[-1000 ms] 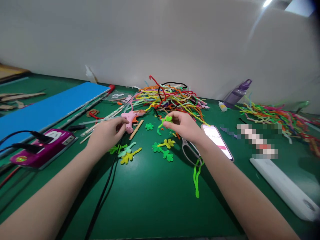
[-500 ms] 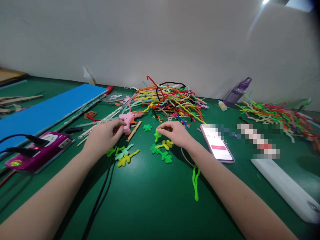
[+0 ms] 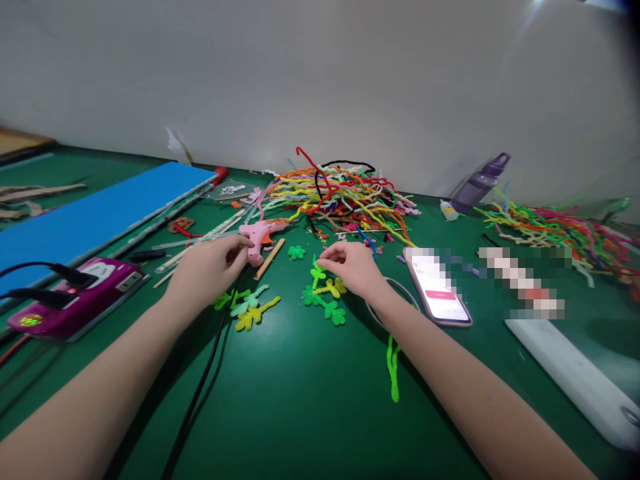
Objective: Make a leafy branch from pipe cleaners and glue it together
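My left hand (image 3: 207, 267) is closed at the handle end of a pink glue gun (image 3: 257, 241), which lies on the green table with its nozzle to the right. Right of it, my right hand (image 3: 353, 267) has thumb and fingertips together at a light green pipe-cleaner piece (image 3: 317, 273). Just below that piece are a yellow one (image 3: 330, 288) and green leaf shapes (image 3: 334, 312). A green flower shape (image 3: 297, 253) lies between my hands. Below my left hand rest a mint piece (image 3: 250, 301) and a yellow piece (image 3: 256, 316).
Tangled pipe cleaners (image 3: 345, 193) lie against the wall, with another pile (image 3: 555, 233) at right. A lit phone (image 3: 437, 287), a white bar (image 3: 570, 380) and a purple bottle (image 3: 477, 187) are on the right. A magenta power strip (image 3: 80, 297) and a blue board (image 3: 110, 207) are at left.
The light green piece has come down beside the yellow and green pieces, and more of it shows. My right hand has shifted slightly right. My left hand stays at the glue gun.
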The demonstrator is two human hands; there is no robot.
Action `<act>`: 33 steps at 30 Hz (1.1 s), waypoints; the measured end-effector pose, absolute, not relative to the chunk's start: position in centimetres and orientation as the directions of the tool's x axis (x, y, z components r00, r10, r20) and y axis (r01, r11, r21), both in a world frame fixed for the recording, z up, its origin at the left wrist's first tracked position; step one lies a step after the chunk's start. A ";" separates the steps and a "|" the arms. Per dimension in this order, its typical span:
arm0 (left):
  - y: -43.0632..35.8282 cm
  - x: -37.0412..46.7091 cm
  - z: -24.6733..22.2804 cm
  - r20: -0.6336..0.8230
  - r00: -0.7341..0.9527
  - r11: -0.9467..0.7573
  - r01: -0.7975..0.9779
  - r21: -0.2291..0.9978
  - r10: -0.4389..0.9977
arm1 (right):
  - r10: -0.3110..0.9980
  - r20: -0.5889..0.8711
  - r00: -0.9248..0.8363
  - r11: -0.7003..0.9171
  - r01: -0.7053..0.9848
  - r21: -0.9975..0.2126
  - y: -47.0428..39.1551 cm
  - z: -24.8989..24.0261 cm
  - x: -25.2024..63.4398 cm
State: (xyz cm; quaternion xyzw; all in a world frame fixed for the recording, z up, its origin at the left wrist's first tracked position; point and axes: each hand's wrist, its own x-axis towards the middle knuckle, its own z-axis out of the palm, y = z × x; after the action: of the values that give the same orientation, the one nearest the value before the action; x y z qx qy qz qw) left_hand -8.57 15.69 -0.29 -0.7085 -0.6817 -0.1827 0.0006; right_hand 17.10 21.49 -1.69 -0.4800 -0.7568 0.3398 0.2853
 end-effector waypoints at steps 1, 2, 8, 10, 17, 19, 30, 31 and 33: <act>15.7 -8.6 -0.3 0.261 0.005 -0.072 0.966 0.248 0.965 | 0.921 0.102 -0.376 0.306 0.535 -0.787 21.5 -1.8 17.1; 15.6 -8.5 -0.3 0.263 0.005 -0.072 0.966 0.248 0.965 | 0.921 0.097 -0.376 0.302 0.537 -0.788 21.5 -1.9 17.1; 15.6 -8.6 -0.3 0.272 0.007 -0.079 0.964 0.253 0.962 | 0.924 0.075 -0.374 0.283 0.541 -0.792 21.5 -2.0 16.8; 15.6 -8.6 -0.3 0.277 0.010 -0.083 0.964 0.254 0.961 | 0.924 0.076 -0.374 0.284 0.540 -0.793 21.4 -2.0 16.8; 15.7 -8.5 -0.4 0.290 0.008 -0.086 0.963 0.256 0.957 | 0.919 0.095 -0.383 0.312 0.558 -0.769 21.4 -2.3 16.7; 15.6 -8.6 -0.4 0.281 0.010 -0.085 0.963 0.255 0.960 | 0.916 0.105 -0.386 0.327 0.571 -0.753 21.3 -2.2 16.8; 15.7 -8.4 -0.3 0.259 0.007 -0.077 0.962 0.262 0.966 | 0.905 0.146 -0.399 0.393 0.654 -0.647 21.0 -1.5 16.6; 15.6 -8.4 -0.3 0.260 0.007 -0.077 0.962 0.263 0.966 | 0.904 0.145 -0.401 0.396 0.661 -0.637 21.0 -1.5 16.6; 15.6 -8.4 -0.3 0.264 0.009 -0.082 0.961 0.263 0.964 | 0.901 0.144 -0.408 0.404 0.672 -0.621 20.9 -1.3 16.7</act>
State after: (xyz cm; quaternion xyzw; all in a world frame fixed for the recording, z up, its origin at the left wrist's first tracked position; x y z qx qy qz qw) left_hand -8.40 15.63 -0.31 -0.7104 -0.6777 -0.1899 -0.0042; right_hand 16.70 20.94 -1.29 -0.4896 -0.8035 0.2418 0.2370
